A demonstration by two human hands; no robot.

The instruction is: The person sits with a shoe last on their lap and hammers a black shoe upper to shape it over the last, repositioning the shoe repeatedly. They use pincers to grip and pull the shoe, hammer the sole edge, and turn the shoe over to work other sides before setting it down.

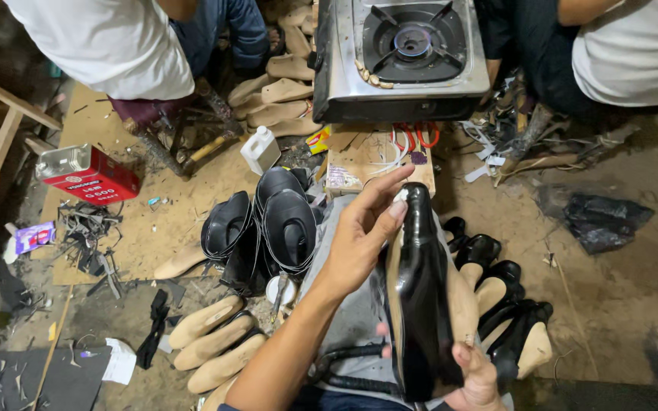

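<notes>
I hold a glossy black shoe upper stretched over a pale wooden last [420, 289], toe pointing away from me. My left hand [359, 232] rests on its left side, fingers spread, fingertips touching the toe area. My right hand [475, 377] grips the heel end from below at the bottom of the view. A grey cloth [348, 312] lies over my lap under the shoe.
Black shoe uppers [268, 221] lie left of my lap, finished black shoes on lasts [508, 304] to the right, bare wooden lasts [211, 339] at lower left. A gas stove [401, 57], a red tin [89, 175] and a white bottle [260, 150] stand ahead. Two people sit at the top.
</notes>
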